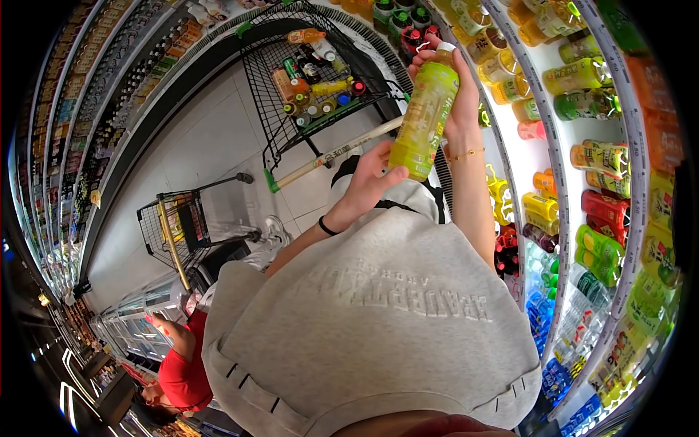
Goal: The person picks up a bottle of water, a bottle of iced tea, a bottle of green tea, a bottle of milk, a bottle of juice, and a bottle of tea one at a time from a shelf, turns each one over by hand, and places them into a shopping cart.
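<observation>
A yellow-green drink bottle (426, 116) with a white cap is held tilted in front of my chest, its label facing up. My right hand (464, 91) wraps round the upper part near the cap, its fingers partly hidden behind the bottle. Lower down, my left hand (371, 178) grips the base, with the thumb along the bottom edge. Just beyond the bottle stands a black wire shopping cart (266, 109) with a pale handle bar (338, 151). Several drink bottles (331, 87) of mixed colours lie and stand inside it.
Lit shelves (561, 146) of bottled drinks curve along my right side, close to my right arm. More stocked shelves (109, 95) line the left across a tiled floor (211, 124). A second cart (175, 226) and a person in a red top (186, 368) are at the lower left.
</observation>
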